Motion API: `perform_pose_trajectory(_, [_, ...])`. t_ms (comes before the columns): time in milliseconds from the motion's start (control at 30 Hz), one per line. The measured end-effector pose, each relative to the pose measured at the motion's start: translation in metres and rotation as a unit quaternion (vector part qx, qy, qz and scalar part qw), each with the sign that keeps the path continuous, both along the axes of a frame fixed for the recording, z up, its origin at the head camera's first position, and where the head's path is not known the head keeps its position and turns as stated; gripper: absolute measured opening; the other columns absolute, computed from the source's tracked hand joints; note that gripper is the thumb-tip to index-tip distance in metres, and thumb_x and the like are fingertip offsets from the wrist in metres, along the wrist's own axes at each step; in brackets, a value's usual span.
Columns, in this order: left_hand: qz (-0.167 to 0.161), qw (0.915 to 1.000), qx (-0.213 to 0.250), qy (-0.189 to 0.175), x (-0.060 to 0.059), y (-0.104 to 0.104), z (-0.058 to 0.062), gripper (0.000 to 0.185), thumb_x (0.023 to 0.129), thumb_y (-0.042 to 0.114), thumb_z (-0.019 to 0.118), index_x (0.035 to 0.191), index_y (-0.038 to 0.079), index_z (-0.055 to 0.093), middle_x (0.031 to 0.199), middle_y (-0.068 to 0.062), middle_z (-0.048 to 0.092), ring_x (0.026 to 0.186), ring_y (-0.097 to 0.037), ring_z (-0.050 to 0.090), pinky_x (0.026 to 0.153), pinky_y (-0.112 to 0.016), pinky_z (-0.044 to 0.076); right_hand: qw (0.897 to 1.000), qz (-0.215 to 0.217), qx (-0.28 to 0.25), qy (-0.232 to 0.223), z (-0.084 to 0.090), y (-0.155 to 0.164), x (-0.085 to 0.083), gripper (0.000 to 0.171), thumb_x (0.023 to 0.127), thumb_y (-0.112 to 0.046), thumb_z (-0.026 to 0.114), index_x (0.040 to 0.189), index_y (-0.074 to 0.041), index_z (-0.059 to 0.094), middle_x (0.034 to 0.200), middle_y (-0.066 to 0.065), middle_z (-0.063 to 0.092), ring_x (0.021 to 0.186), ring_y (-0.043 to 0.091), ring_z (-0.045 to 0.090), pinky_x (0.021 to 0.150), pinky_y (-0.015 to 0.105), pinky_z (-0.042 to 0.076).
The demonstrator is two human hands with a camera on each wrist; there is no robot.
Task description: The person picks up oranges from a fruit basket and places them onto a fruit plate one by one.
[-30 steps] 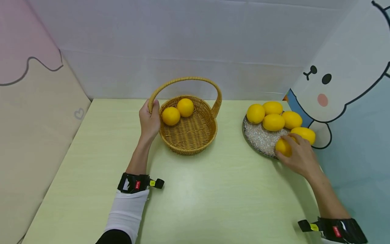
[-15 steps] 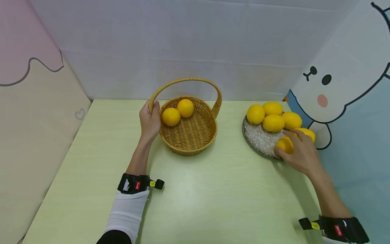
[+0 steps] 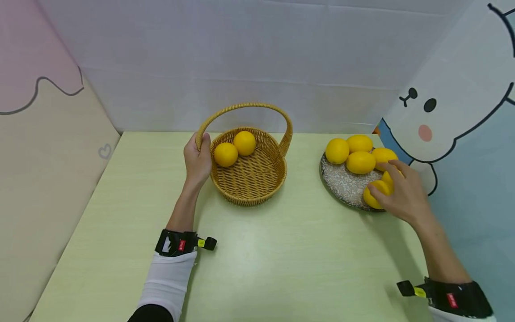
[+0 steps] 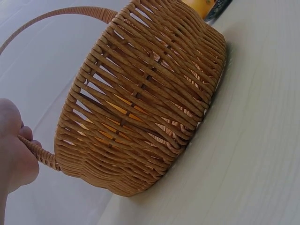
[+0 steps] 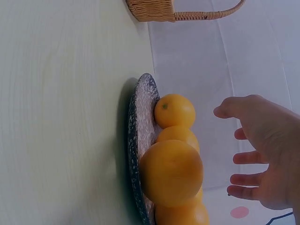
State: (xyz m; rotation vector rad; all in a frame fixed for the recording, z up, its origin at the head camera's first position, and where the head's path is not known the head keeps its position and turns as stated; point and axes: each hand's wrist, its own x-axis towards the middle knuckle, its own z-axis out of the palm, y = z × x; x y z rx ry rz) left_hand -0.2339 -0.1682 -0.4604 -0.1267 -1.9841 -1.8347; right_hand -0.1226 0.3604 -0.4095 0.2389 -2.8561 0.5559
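Observation:
My left hand grips the left side of the wicker basket's handle. Two round oranges lie inside the basket, toward its back left. At the right, my right hand hovers with spread fingers over a speckled grey plate bearing several oranges. In the right wrist view a gap shows between those fingers and the fruit. The front orange sits at the plate's near edge, its side overlapped by my thumb in the head view. Another orange is partly hidden behind my fingers.
Both basket and plate stand on a pale green table, near its back edge. A white wall rises behind. On the right, a blue panel with a cartoon face is close beside the plate.
My right hand has let go of the front orange, which stays on the plate's near edge. The hand has moved slightly back and right, its fingers opening. The left hand and basket have not moved.

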Motion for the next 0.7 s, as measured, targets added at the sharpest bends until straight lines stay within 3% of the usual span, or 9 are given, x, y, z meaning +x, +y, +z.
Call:
perform_pose_trajectory(233, [-0.002,1.0000,-0.001,-0.001,0.000,-0.001,0.001,0.041,0.121,0.037,0.053,0.084,0.020,0.047,0.066,0.010,0.035,0.055,-0.006,0.029,0.049,-0.020,0.021,1.000,0.007,-0.001,-0.015,0.003,-0.012,-0.001,0.064,0.095,-0.021,0.082,0.150,0.002,0.059,0.159,0.037,0.050,0.139,0.065,0.044,0.110,0.081,0.035])
perform_pose_trajectory(700, [0.000,1.0000,0.001,0.002,0.000,0.000,0.001,0.041,0.121,0.037,0.054,0.085,0.019,0.048,0.066,0.011,0.036,0.055,-0.006,0.029,0.050,-0.021,0.021,0.996,0.083,0.020,-0.012,0.007,-0.076,-0.018,0.068,0.097,-0.024,0.085,0.155,0.000,0.059,0.165,0.033,0.050,0.148,0.059,0.048,0.116,0.081,0.041])
